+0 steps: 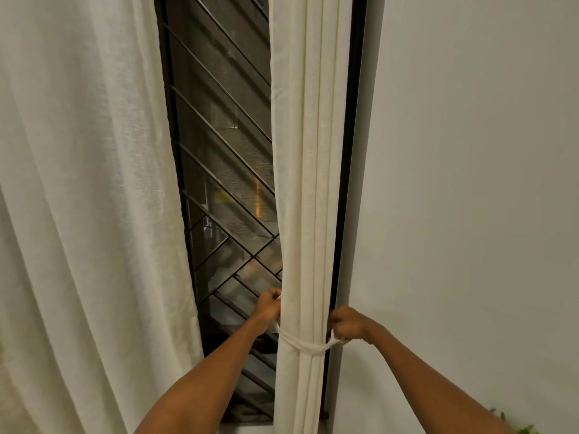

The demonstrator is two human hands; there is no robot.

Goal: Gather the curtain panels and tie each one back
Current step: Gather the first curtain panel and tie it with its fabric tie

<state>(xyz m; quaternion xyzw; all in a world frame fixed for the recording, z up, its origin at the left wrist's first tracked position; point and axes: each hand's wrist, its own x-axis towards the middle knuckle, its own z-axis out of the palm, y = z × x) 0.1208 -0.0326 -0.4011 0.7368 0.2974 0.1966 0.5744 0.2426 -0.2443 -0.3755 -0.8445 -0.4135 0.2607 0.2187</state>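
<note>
Cream linen, folded into narrow pleats, makes up the right curtain panel (308,214), which hangs between the two hands. In the head view, the only one, a pale tie-back cord (305,345) loops across its front just below both fists. The left hand (268,305) is closed on one end at the panel's window-side edge; the right hand (346,322) is clenched on the other end at the wall-side edge, though the blur there hides how much cord it has. No knot shows yet, so the pull looks like the cinching step. If either fist slackens, the loop could slide down and the pleats spill open; uneven tension would drag the bundle sideways. Beyond the left hand, the left curtain panel (87,198) hangs loose, untied.
</note>
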